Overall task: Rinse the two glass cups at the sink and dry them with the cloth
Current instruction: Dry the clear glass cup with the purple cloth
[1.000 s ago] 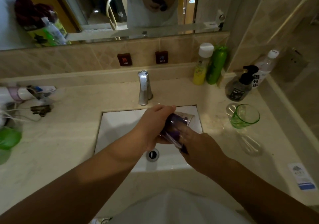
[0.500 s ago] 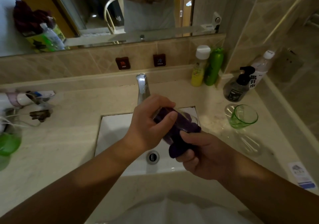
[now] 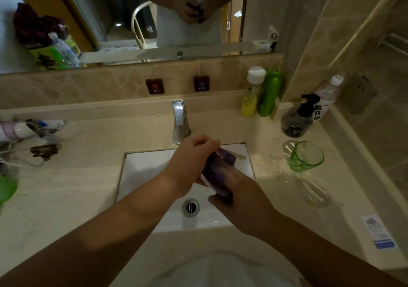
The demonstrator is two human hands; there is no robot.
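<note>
Just right of the frame's centre, your left hand [image 3: 189, 163] curls its fingers round a clear glass cup [image 3: 220, 167], gripping it from the left above the white rectangular sink basin [image 3: 145, 171]. The cup lies tilted, its mouth toward the upper right. A dark purple cloth [image 3: 217, 174] is stuffed inside it and shows through the glass. Your right hand [image 3: 245, 200] comes in from the lower right with its fingers reaching into the cup against the cloth, and a fold of purple sticks out by your thumb at the cup's lower end; how tightly those fingers close on the cloth you cannot tell from here.

The second cup, a green-tinted glass tumbler [image 3: 305, 156], stands upright on the beige marble counter [image 3: 66, 187] at the right of the frame, well apart from your hands. Just behind it sits a dark pump bottle [image 3: 298, 121], with a clear water bottle with a white cap [image 3: 326, 96] beside that.

The chrome tap [image 3: 180, 121] stands above your left hand at the basin's back edge, and the round metal drain [image 3: 191, 207] shows below your wrists. In the upper right a yellow bottle with a white cap [image 3: 251, 94] and a green bottle [image 3: 269, 94] stand touching against the tiled wall. The mirror [image 3: 110, 10] fills the top of the frame.
</note>
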